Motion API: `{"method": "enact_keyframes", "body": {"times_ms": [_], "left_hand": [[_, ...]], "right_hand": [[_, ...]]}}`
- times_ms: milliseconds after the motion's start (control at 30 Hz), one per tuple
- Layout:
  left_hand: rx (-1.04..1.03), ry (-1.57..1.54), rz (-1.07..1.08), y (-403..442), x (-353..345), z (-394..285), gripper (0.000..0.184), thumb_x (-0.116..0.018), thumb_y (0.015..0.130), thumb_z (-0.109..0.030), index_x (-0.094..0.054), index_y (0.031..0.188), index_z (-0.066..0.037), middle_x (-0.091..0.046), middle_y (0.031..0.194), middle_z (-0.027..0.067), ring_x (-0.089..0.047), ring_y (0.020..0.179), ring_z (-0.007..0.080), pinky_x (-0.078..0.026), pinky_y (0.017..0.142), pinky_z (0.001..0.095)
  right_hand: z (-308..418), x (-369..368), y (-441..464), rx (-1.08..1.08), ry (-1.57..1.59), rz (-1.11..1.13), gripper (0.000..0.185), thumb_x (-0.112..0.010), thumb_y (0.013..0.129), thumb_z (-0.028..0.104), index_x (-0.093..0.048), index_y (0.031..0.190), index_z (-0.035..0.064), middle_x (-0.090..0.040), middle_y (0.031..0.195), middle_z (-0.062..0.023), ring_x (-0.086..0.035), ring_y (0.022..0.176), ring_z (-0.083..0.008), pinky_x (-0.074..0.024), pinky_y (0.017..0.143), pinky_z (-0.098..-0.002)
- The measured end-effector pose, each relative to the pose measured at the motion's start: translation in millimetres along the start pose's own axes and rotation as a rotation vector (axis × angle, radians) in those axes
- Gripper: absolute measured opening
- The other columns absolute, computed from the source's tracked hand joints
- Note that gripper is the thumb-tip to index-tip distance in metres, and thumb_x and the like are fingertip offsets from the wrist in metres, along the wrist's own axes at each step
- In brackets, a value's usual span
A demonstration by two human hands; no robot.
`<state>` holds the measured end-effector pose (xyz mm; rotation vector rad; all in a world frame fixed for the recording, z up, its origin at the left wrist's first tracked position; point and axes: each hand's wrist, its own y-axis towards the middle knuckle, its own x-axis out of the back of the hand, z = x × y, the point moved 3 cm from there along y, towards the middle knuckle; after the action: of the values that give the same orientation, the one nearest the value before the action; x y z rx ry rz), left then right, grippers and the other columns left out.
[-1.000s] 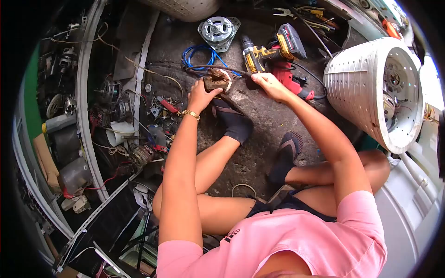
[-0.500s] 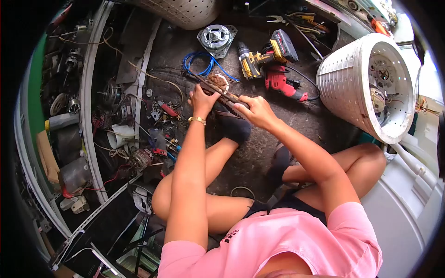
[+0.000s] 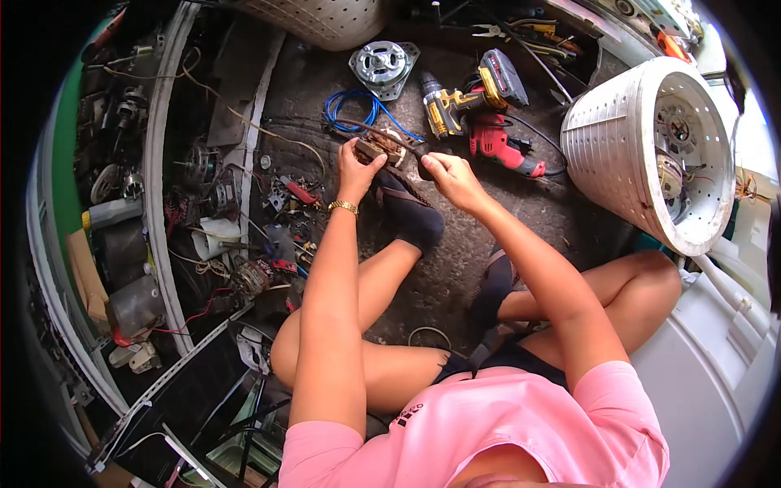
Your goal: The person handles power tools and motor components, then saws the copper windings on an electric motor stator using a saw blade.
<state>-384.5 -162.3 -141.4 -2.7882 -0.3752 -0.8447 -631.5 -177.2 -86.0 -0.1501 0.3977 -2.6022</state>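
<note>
Out in front of my body, my left hand (image 3: 358,168) is closed round a brownish, block-like part (image 3: 371,151), thumb on top. My right hand (image 3: 452,180) grips the dark handle of a slim, bow-shaped tool (image 3: 376,130). Its thin shaft runs left across the far side of the part; its exact kind is unclear. Close behind the block, a clump of rusty brown material with a whitish edge (image 3: 397,149) shows partly. Below the hands is my dark shoe (image 3: 411,215). A loop of blue wire (image 3: 346,106) lies just beyond them.
A round silver motor (image 3: 382,69), a yellow-black cordless drill (image 3: 446,110) and a red power tool (image 3: 494,142) lie on the floor. At right stands a perforated white drum (image 3: 610,154). Metal rails (image 3: 163,163) and scattered motor parts (image 3: 285,195) fill the left side.
The tool has turned from slanting across the part to lying more level. My right hand has shifted slightly right and my left hand has rotated, leaving more of the block visible.
</note>
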Motion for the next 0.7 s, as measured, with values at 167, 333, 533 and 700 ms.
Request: {"method": "enact_keyframes", "body": {"times_ms": [167, 333, 533, 700], "left_hand": [[0.083, 0.249, 0.111, 3, 3, 17, 0.082, -0.083, 0.068, -0.038, -0.044, 0.130, 0.001, -0.050, 0.124, 0.0203, -0.051, 0.118, 0.0331, -0.041, 0.102, 0.0441], [0.263, 0.705, 0.282, 10, 2, -20, 0.092, -0.078, 0.067, -0.049, -0.039, 0.133, 0.000, -0.044, 0.135, 0.0212, -0.038, 0.130, 0.0397, -0.035, 0.105, 0.0526], [0.443, 0.604, 0.298, 14, -9, -8, 0.100, -0.083, 0.062, -0.045, -0.034, 0.135, 0.001, -0.032, 0.143, 0.0225, -0.029, 0.136, 0.0411, -0.032, 0.108, 0.0543], [0.409, 0.535, 0.329, 14, -9, 6, 0.100, -0.081, 0.065, -0.045, -0.030, 0.137, 0.001, -0.032, 0.144, 0.0214, -0.032, 0.136, 0.0377, -0.033, 0.109, 0.0501]], "right_hand": [[7, -7, -3, 0.055, -0.087, 0.001, 0.043, -0.052, 0.096, 0.040, -0.063, 0.092, -0.0012, -0.061, 0.074, -0.0213, -0.061, 0.066, -0.0271, -0.0459, 0.065, -0.0403], [30, 1, -28, 0.062, -0.277, 0.013, 0.040, -0.056, 0.093, 0.041, -0.066, 0.095, 0.0030, -0.062, 0.070, -0.0232, -0.063, 0.069, -0.0410, -0.0472, 0.063, -0.0449], [68, 23, -56, 0.048, -0.452, 0.124, 0.035, -0.056, 0.093, 0.034, -0.061, 0.091, 0.0000, -0.053, 0.062, -0.0241, -0.057, 0.061, -0.0416, -0.0420, 0.057, -0.0444], [56, 3, -40, 0.063, -0.511, 0.128, 0.034, -0.056, 0.092, 0.034, -0.064, 0.097, 0.0012, -0.055, 0.065, -0.0255, -0.057, 0.064, -0.0434, -0.0438, 0.060, -0.0461]]}}
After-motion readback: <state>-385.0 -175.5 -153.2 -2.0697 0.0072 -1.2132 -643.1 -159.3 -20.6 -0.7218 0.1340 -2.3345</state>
